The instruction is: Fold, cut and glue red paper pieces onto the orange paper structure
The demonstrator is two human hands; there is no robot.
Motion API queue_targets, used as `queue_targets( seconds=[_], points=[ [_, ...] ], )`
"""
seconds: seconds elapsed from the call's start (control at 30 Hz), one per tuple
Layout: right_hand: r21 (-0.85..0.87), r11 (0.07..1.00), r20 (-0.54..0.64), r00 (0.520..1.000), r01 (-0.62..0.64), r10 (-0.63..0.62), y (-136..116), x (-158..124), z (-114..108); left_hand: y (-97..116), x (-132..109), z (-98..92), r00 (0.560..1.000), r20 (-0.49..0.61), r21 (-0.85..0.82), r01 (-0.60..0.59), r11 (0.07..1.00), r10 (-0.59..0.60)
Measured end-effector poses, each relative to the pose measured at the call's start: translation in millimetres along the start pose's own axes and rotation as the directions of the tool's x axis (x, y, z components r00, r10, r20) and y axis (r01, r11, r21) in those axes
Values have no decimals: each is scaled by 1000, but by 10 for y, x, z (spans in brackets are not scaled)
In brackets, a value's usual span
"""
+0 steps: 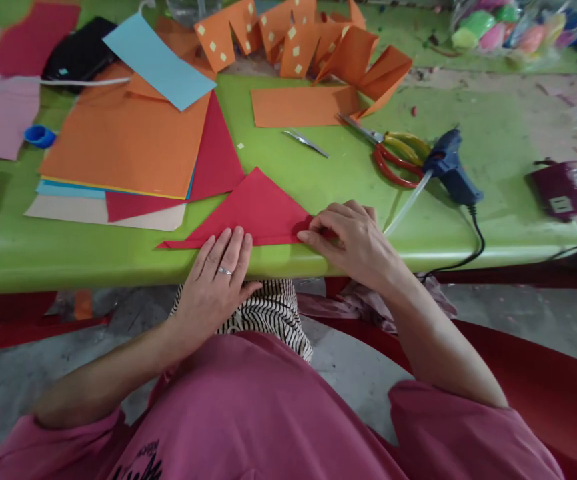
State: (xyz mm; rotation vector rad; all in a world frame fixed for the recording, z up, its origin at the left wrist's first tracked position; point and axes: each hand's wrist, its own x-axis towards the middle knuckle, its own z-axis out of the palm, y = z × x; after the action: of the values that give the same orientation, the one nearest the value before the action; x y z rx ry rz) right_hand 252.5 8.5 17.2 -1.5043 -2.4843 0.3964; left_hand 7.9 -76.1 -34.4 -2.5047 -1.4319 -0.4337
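Observation:
A red sheet of paper, folded into a triangle, lies near the table's front edge with its long folded side toward me. My left hand rests flat on that folded edge, fingers stretched out, a ring on one of them. At the triangle's right corner, my right hand pinches the paper between thumb and curled fingers. The corner itself is hidden by those fingers. On the left, a thin folded tip of the paper sticks out past my left hand.
Left of the triangle is a stack of coloured paper, a light blue strip on top. Beyond lie tweezers, scissors, an orange strip and folded orange pieces. A glue gun with its cord is at right.

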Motion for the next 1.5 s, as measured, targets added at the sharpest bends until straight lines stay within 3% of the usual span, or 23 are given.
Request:
queue_targets(
  seconds=[0.17, 0.57, 0.7, 0.77, 0.87, 0.93, 1.07, 1.17, 1.33, 1.5],
  points=[
    [-44, 999, 16, 1000, -24, 25, 50, -6, -31, 14, 1, -8, 1000, 1, 0, 13, 1000, -13],
    [-90, 991, -92, 991, -101, 92, 225, -253, -62, 37, -4, -26, 998, 28, -168, 65, 984, -62],
    [-229, 971, -244, 970, -72, 15, 26, -321, -74, 43, 3, -9, 999, 12, -151, 55, 987, -53],
    [-280, 959, -299, 946, 34, -121, -150, -348, -9, 43, 4, 12, 999, -16, -123, 43, 991, -46],
    [-306, 922, -225, 923, 238, -313, -400, -352, 222, 52, 9, 33, 998, -26, -104, 51, 993, -54],
    [-299, 915, -184, 925, 269, -332, -494, -333, 417, 69, 20, 30, 997, -4, -109, 70, 992, -71],
    [-295, 923, -219, 923, 245, -315, -473, -316, 664, 78, 34, 9, 998, 34, -61, 54, 997, -52],
    [-287, 932, -230, 929, 221, -291, -363, -344, 667, -17, -31, -7, 998, 50, -35, 48, 998, -47],
    [-314, 933, -248, 933, 179, -262, -188, -448, 571, -328, -299, -85, 988, 19, 26, 150, 988, -150],
    [-329, 938, -282, 936, 110, -209, -46, -562, 548, -532, -475, -120, 990, -17, 39, 142, 989, -141]
  ],
)
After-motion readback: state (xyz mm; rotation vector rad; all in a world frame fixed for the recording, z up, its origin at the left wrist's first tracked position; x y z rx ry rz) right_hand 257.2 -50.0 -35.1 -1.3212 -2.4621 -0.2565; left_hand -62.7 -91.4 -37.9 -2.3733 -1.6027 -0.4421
